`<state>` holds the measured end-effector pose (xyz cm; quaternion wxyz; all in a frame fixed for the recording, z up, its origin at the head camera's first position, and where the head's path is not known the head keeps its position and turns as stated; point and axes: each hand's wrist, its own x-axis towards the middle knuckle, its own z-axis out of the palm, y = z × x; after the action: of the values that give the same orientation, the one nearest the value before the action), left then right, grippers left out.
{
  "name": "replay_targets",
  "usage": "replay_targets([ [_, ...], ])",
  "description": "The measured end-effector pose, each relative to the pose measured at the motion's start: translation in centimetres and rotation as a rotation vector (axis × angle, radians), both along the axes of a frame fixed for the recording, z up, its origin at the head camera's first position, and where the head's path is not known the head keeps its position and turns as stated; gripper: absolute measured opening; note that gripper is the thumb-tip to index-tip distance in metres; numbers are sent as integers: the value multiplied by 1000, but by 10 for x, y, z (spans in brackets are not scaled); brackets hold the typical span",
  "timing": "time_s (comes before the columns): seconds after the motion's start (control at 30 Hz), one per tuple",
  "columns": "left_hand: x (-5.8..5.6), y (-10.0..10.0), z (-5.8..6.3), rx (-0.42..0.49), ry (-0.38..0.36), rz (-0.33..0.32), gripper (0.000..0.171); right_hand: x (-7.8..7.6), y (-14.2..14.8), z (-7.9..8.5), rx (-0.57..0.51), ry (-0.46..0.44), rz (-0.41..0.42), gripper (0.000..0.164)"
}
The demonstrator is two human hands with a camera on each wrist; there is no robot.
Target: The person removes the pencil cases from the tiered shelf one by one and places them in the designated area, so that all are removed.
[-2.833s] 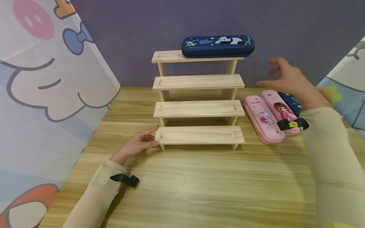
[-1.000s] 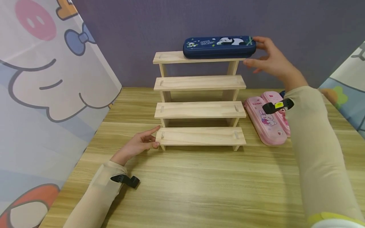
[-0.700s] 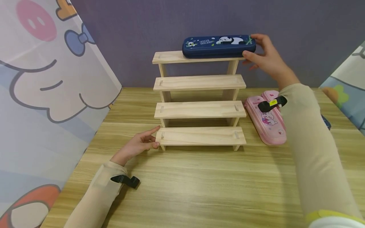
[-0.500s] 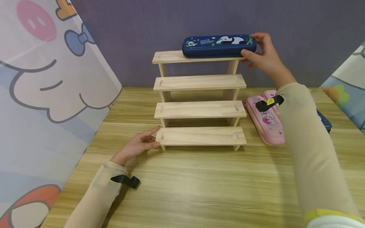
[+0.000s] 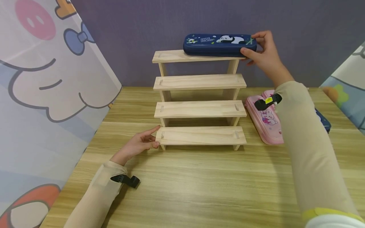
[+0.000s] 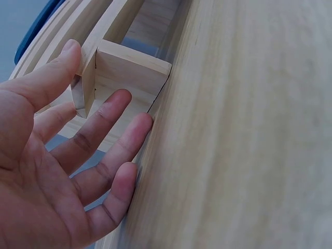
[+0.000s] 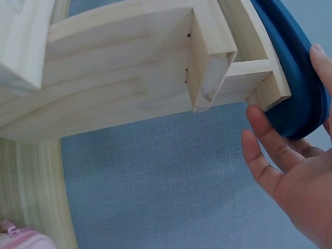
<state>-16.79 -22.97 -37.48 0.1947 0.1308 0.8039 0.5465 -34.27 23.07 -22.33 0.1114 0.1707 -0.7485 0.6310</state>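
Note:
A navy pencil case point(image 5: 219, 46) with a panda on its lid lies across the top step of a pale wooden four-step display stand point(image 5: 199, 109). Its right end sticks out past the board. My right hand point(image 5: 265, 52) grips that end, thumb at the front and a finger at the far edge; in the right wrist view, other fingers sit below the zipped case point(image 7: 290, 72). My left hand point(image 5: 138, 144) pinches the left end of the lowest step between thumb and index finger. From the left wrist, its remaining fingers point(image 6: 111, 111) spread beside the step's support.
Right of the stand, a pink pencil case point(image 5: 265, 122) with a rabbit lies on the wooden table point(image 5: 199, 183). Another pink case and a navy case point(image 5: 323, 120) are partly hidden by my right sleeve. A grey-purple wall point(image 5: 128, 41) stands behind.
My right hand has come from above the cases at the right to the panda pencil case and gripped its right end. The case has shifted slightly up and back. My left hand stays put.

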Motion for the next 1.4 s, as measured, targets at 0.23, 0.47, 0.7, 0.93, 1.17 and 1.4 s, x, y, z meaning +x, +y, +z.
replay_targets([
  [0.23, 0, 1, -2, -4, -3, 1, 75, 0, 2, -1, 43, 15, -39, 43],
  [0.47, -2, 2, -3, -2, -3, -3, 75, 2, 1, -5, 0, 58, -99, 44],
  [0.7, -2, 4, -2, -12, -10, 3, 75, 6, 2, -12, -26, 123, -172, 45],
  [0.93, -3, 4, -2, -6, -11, 6, 75, 11, 4, -22, -185, 223, -160, 45],
  [1.17, -4, 4, -1, -9, -3, 1, 75, 18, 11, -34, -321, 279, -153, 47],
  [1.4, -7, -13, 13, 21, -69, -24, 74, 31, 6, -29, -340, 239, -203, 47],
])
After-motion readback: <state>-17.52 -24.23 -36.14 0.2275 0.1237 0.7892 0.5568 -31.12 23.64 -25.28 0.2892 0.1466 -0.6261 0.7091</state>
